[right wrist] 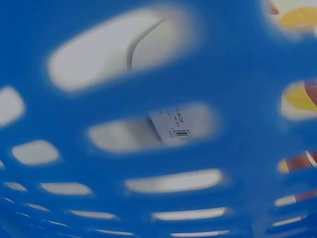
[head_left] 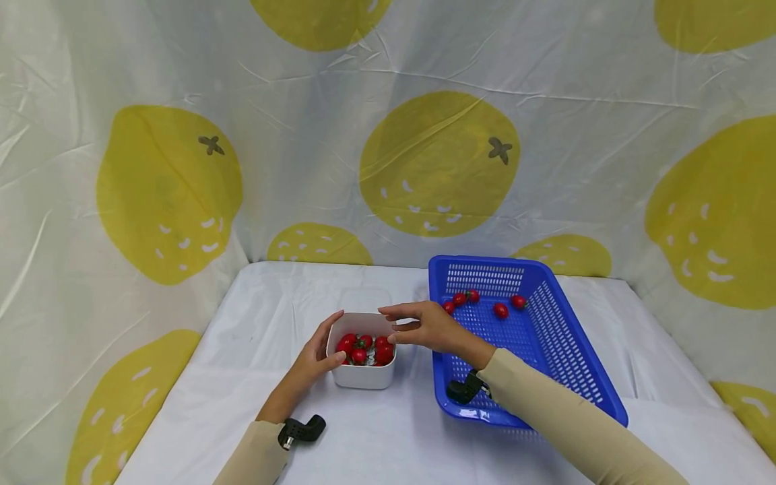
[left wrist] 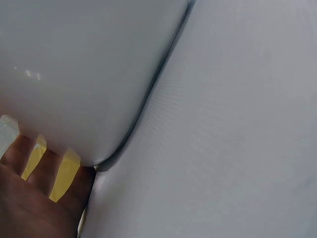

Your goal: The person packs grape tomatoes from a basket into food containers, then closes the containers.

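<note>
A white square container [head_left: 362, 378] stands on the white cloth with several red cherry tomatoes [head_left: 359, 355] inside. My left hand [head_left: 315, 357] holds it at the left, thumb at the front rim and fingers along the side. The left wrist view has those fingers [left wrist: 44, 171] against the container's smooth wall [left wrist: 74, 74]. Over the container's right rim hovers my right hand [head_left: 433, 327], fingers loosely bent, thumb and forefinger apart, nothing visible between them. Blue basket wall [right wrist: 237, 84] fills most of the right wrist view; a printed label [right wrist: 181, 131] shows through one slot.
To the right sits a blue slotted basket [head_left: 515, 337], several cherry tomatoes [head_left: 500, 310] toward its far end. My right forearm crosses above its near-left part. Behind the container lies a faint translucent rounded square [head_left: 366, 296]. A lemon-print curtain [head_left: 303, 155] hangs behind the table.
</note>
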`<state>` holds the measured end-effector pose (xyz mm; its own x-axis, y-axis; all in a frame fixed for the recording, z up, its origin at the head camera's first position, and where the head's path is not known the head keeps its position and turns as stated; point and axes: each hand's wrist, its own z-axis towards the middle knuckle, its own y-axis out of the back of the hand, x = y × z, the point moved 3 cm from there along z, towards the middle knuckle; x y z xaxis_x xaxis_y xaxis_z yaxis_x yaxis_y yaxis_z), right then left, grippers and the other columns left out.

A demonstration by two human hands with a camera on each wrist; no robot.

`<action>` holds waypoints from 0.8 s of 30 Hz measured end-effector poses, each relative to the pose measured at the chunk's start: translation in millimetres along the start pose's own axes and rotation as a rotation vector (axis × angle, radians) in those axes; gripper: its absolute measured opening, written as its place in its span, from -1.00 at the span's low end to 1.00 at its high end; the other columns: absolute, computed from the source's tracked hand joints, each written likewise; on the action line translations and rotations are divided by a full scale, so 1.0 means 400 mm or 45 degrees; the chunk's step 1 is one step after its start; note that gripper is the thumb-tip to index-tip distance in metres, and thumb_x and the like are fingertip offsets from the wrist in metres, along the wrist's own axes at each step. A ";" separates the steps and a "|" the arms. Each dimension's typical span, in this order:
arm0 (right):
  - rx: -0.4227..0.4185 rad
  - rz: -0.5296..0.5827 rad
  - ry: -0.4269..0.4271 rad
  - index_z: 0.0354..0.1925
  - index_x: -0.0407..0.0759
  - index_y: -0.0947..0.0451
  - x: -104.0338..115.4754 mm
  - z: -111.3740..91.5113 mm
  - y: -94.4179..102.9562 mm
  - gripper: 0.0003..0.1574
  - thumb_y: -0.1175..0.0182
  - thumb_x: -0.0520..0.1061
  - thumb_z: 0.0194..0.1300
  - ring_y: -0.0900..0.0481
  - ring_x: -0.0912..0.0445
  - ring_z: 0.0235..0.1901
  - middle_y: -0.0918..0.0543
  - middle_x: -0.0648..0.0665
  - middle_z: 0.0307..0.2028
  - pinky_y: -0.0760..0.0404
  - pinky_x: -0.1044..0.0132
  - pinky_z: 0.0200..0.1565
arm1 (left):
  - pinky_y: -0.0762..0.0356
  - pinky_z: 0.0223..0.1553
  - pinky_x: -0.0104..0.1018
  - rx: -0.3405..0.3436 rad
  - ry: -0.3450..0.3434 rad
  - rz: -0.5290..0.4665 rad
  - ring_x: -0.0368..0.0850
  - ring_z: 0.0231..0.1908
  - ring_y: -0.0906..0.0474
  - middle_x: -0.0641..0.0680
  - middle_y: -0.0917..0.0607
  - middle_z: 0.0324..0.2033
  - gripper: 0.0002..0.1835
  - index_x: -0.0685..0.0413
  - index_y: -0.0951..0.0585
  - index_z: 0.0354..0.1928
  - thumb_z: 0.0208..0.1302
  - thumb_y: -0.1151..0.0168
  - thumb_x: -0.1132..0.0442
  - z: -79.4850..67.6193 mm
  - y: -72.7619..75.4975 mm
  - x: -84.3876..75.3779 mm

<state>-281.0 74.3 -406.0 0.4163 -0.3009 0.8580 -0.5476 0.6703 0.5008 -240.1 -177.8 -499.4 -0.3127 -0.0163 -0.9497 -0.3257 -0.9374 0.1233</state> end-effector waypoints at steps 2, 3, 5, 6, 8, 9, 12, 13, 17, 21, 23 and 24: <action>-0.003 0.000 -0.013 0.26 -0.08 -0.49 0.000 0.000 -0.001 -0.35 -0.36 -0.12 0.19 -0.55 -0.13 0.12 -0.55 -0.29 0.16 -0.60 0.16 -0.01 | -0.22 0.31 0.01 -0.003 0.004 0.005 0.16 0.39 -0.06 0.11 -0.14 0.43 -0.21 -0.17 -0.06 0.49 0.27 -0.15 0.20 0.000 0.000 0.000; -0.005 -0.007 -0.016 0.26 -0.09 -0.48 0.000 0.000 -0.002 -0.35 -0.35 -0.13 0.20 -0.55 -0.14 0.12 -0.55 -0.29 0.16 -0.60 0.14 -0.01 | -0.20 0.31 0.03 -0.003 0.004 0.007 0.16 0.40 -0.05 0.11 -0.13 0.44 -0.21 -0.17 -0.06 0.50 0.27 -0.15 0.20 0.000 0.000 0.001; -0.008 -0.009 -0.023 0.26 -0.14 -0.47 0.002 0.000 -0.002 -0.36 -0.34 -0.16 0.21 -0.55 -0.17 0.11 -0.54 -0.31 0.16 -0.60 0.11 -0.01 | -0.17 0.32 0.07 -0.003 0.004 0.012 0.15 0.41 -0.03 0.09 -0.11 0.45 -0.21 -0.16 -0.06 0.50 0.27 -0.16 0.19 0.000 0.001 0.000; -0.007 -0.013 -0.026 0.26 -0.17 -0.46 0.005 -0.001 -0.003 -0.36 -0.33 -0.18 0.22 -0.55 -0.19 0.11 -0.54 -0.32 0.16 -0.60 0.10 -0.01 | -0.14 0.32 0.09 -0.004 0.008 0.012 0.14 0.42 -0.02 0.08 -0.10 0.45 -0.21 -0.17 -0.06 0.50 0.27 -0.16 0.19 0.000 0.000 0.000; -0.003 -0.021 -0.031 0.26 -0.23 -0.45 0.015 -0.004 -0.004 -0.36 -0.32 -0.22 0.22 -0.54 -0.23 0.11 -0.54 -0.32 0.16 -0.60 0.09 -0.01 | -0.13 0.32 0.11 -0.008 0.011 0.021 0.13 0.42 0.00 0.07 -0.09 0.46 -0.20 -0.16 -0.06 0.50 0.26 -0.16 0.18 0.000 0.001 0.000; 0.000 -0.021 -0.028 0.26 -0.25 -0.44 0.026 -0.006 -0.003 -0.37 -0.31 -0.23 0.23 -0.53 -0.24 0.11 -0.54 -0.33 0.15 -0.60 0.10 -0.01 | -0.12 0.32 0.11 -0.009 0.015 0.023 0.12 0.42 0.00 0.07 -0.09 0.46 -0.20 -0.18 -0.06 0.50 0.26 -0.16 0.17 0.000 0.001 0.000; 0.011 -0.022 -0.018 0.25 -0.31 -0.44 0.063 -0.016 -0.001 -0.38 -0.30 -0.26 0.23 -0.51 -0.28 0.12 -0.55 -0.32 0.14 -0.60 0.13 -0.01 | -0.13 0.32 0.12 -0.015 0.020 0.028 0.12 0.42 0.00 0.05 -0.09 0.46 -0.20 -0.20 -0.06 0.49 0.26 -0.17 0.16 -0.001 0.001 -0.001; 0.013 -0.020 -0.006 0.24 -0.34 -0.44 0.075 -0.019 0.000 -0.39 -0.30 -0.26 0.23 -0.51 -0.29 0.11 -0.56 -0.32 0.13 -0.61 0.14 -0.02 | -0.13 0.31 0.12 -0.015 0.018 0.028 0.12 0.42 0.00 0.06 -0.09 0.46 -0.20 -0.21 -0.06 0.49 0.26 -0.17 0.16 -0.002 0.001 -0.001; 0.016 -0.022 0.022 0.22 -0.37 -0.45 0.096 -0.026 0.001 -0.42 -0.28 -0.27 0.24 -0.51 -0.28 0.12 -0.57 -0.34 0.12 -0.61 0.19 -0.02 | -0.14 0.31 0.13 -0.011 0.013 0.023 0.14 0.41 -0.02 0.06 -0.11 0.45 -0.21 -0.23 -0.07 0.49 0.26 -0.16 0.16 -0.002 0.000 -0.001; 0.003 -0.035 0.016 0.22 -0.34 -0.46 0.064 -0.017 -0.001 -0.42 -0.28 -0.26 0.24 -0.52 -0.21 0.13 -0.57 -0.31 0.12 -0.59 0.19 0.00 | -0.12 0.32 0.12 -0.004 0.002 0.015 0.15 0.41 -0.02 0.09 -0.11 0.45 -0.20 -0.13 -0.04 0.50 0.27 -0.15 0.19 -0.002 -0.001 -0.002; -0.007 -0.041 0.017 0.22 -0.31 -0.47 0.039 -0.009 -0.002 -0.42 -0.29 -0.24 0.24 -0.53 -0.16 0.13 -0.57 -0.28 0.13 -0.59 0.18 0.02 | -0.10 0.33 0.12 0.000 -0.002 0.002 0.15 0.42 -0.01 0.10 -0.10 0.46 -0.20 -0.08 -0.03 0.51 0.28 -0.15 0.20 -0.002 -0.001 -0.003; -0.009 -0.041 0.019 0.23 -0.30 -0.47 0.029 -0.006 -0.003 -0.42 -0.29 -0.23 0.24 -0.53 -0.14 0.14 -0.58 -0.26 0.13 -0.58 0.17 0.02 | -0.09 0.33 0.12 0.003 -0.003 -0.003 0.14 0.42 0.00 0.10 -0.09 0.46 -0.20 -0.07 -0.03 0.51 0.28 -0.15 0.20 -0.002 -0.001 -0.003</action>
<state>-273.8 71.6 -396.8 0.4447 -0.3122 0.8395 -0.5287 0.6651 0.5274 -239.0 -177.6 -498.5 -0.3137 -0.0129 -0.9494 -0.3284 -0.9367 0.1213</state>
